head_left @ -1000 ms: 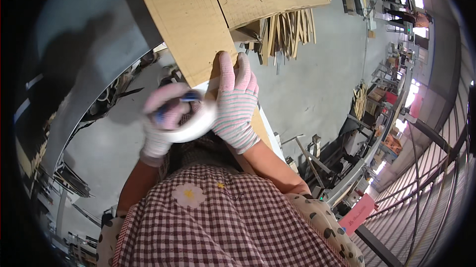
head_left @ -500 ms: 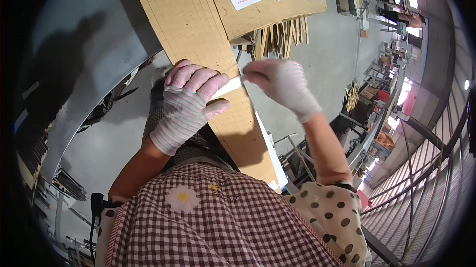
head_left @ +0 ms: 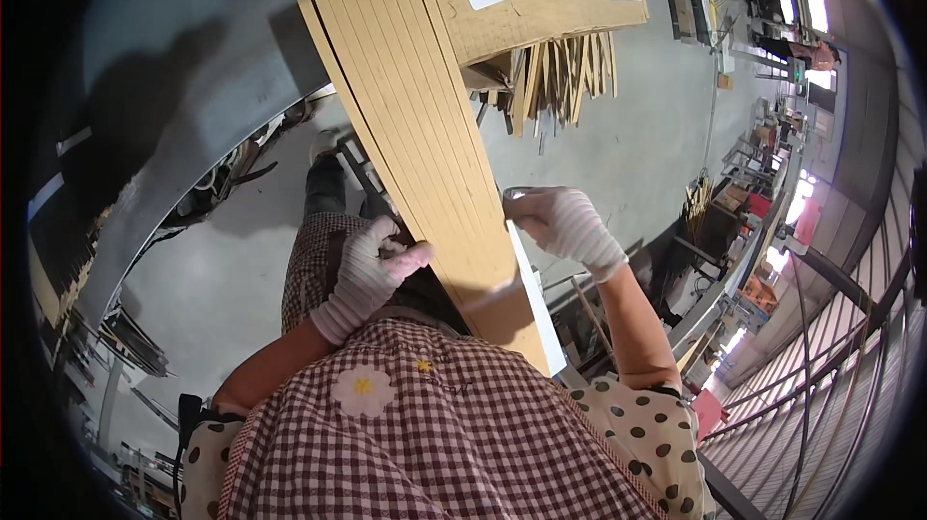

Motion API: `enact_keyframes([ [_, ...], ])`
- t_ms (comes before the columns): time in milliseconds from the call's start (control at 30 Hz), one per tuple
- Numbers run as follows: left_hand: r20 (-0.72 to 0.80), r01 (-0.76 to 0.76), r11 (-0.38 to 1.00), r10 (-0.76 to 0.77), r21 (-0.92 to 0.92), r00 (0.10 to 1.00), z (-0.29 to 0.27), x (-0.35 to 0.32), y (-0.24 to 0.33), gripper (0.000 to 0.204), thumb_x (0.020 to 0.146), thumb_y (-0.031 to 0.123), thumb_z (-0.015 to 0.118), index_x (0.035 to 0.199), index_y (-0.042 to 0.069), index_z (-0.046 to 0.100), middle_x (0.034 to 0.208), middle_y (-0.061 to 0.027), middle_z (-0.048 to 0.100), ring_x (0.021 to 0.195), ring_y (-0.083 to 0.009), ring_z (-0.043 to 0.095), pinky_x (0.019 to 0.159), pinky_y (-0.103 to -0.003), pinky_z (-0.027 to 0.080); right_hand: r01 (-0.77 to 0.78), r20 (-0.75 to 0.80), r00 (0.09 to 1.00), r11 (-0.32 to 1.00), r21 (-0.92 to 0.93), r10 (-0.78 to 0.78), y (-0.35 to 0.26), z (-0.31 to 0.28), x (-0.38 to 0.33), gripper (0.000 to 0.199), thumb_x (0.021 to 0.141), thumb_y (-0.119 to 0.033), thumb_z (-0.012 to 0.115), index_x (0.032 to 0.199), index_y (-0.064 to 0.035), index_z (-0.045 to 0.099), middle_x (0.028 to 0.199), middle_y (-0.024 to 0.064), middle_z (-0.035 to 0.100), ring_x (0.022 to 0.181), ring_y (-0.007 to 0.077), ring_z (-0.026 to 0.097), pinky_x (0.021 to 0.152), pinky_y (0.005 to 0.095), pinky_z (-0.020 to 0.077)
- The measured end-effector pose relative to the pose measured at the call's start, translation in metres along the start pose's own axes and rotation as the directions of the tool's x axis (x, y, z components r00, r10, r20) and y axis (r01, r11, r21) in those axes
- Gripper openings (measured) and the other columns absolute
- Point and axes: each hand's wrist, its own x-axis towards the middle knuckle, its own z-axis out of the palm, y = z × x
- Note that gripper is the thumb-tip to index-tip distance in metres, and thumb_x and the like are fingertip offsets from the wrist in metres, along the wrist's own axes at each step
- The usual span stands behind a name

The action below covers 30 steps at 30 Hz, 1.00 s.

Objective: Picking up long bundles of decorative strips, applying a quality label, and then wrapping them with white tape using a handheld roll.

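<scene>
A bundle of long, tan wooden strips (head_left: 406, 85) runs from the far middle toward my body, its strips side by side. My left hand (head_left: 362, 269), in a striped white-and-pink glove, is at the bundle's left edge. Its fingers are half curled, the thumb stands apart, and nothing shows between them. At the bundle's right edge my gloved right hand (head_left: 565, 225) is closed in a pinch; what it holds is hidden. A white band (head_left: 494, 294), slightly blurred, lies across the strips near me. Under their right side shows a white sheet (head_left: 537, 303).
A brown cardboard-like block (head_left: 541, 13) with printed white labels stands at the far right of the bundle. Loose thin strips (head_left: 570, 76) stick out below it. A grey metal surface (head_left: 183, 66) lies to the left. Racks and a person (head_left: 816, 55) are far right.
Both hands have drawn back toward my body and apart; the left has come off the strips' top to their left edge. The white band now lies nearer me. The strips' far end has come into view.
</scene>
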Motion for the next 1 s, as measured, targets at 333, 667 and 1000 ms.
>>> enact_keyframes([
  [333, -0.093, -0.341, 0.804, 0.436, 0.487, 0.895, 0.056, -0.024, 0.088, 0.020, 0.090, 0.008, 0.071, 0.106, 0.003, 0.061, 0.077, -0.0006, 0.058, 0.063, -0.0069, 0.053, 0.056, -0.022, 0.045, 0.380, -0.013, 0.909, 0.839, -0.389, -0.417, -0.116, -0.049, 0.034, 0.015, 0.087, -0.025, 0.067, 0.098, -0.0150, 0.069, 0.069, 0.0063, 0.062, 0.065, 0.0257, 0.064, 0.061, 0.0383, 0.0519],
  [667, -0.315, -0.427, 0.858, 0.505, 0.286, 0.803, -0.087, 0.088, -0.027, 0.046, 0.091, 0.011, 0.068, 0.134, 0.006, 0.051, 0.112, -0.0058, 0.062, 0.102, -0.0166, 0.061, 0.091, -0.033, 0.052, 0.010, -0.796, 0.577, 0.976, -0.218, -0.184, -0.027, -0.025, 0.070, 0.033, 0.080, -0.032, 0.079, 0.103, -0.0109, 0.068, 0.097, 0.0075, 0.066, 0.093, 0.0299, 0.062, 0.083, 0.0437, 0.0482],
  [1000, 0.593, -0.050, 0.970, 0.186, -0.237, 0.784, 0.026, 0.143, 0.040, 0.054, 0.092, 0.018, 0.066, 0.139, 0.001, 0.047, 0.124, -0.0121, 0.062, 0.110, -0.0210, 0.064, 0.095, -0.035, 0.053, -0.171, -0.683, 0.716, 0.985, 0.026, 0.142, -0.138, 0.048, 0.049, 0.111, 0.068, -0.051, 0.083, 0.151, -0.0021, 0.027, 0.148, 0.0381, 0.027, 0.128, 0.0536, 0.038, 0.105, 0.0600, 0.0330],
])
